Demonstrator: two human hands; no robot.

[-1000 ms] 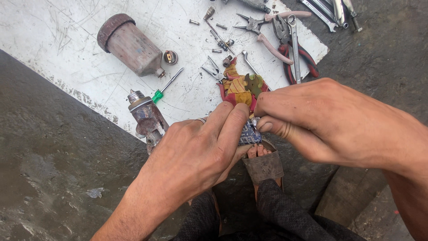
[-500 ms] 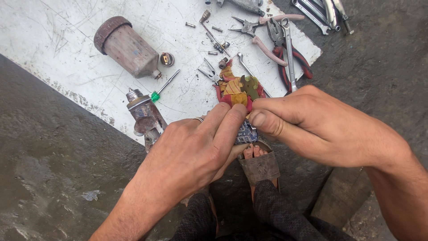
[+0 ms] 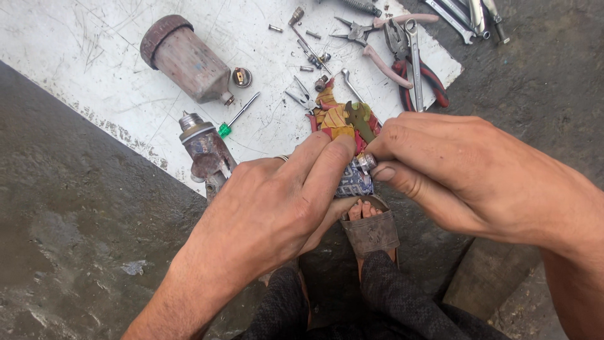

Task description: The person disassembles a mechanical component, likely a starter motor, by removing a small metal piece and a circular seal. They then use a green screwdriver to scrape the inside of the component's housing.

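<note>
My left hand [image 3: 277, 201] and my right hand [image 3: 453, 170] meet over a patterned cloth [image 3: 343, 123] in red, yellow and green. Between the fingertips sits a small round metal part [image 3: 367, 162], pinched by my right thumb and forefinger while my left fingers press the cloth beside it. Most of the part is hidden by the fingers. A ring shows on my left hand.
A white scratched board [image 3: 94, 69] holds a rusty paint cup [image 3: 185, 60], a spray gun body [image 3: 204, 151], a green-handled screwdriver [image 3: 238, 116], pliers [image 3: 409, 53], spanners [image 3: 462, 16] and several small screws. My sandalled foot [image 3: 371, 230] rests on wet dark ground.
Both hands stay together on the cloth and the small part, with only slight shifts of the fingers. The view has moved a little.
</note>
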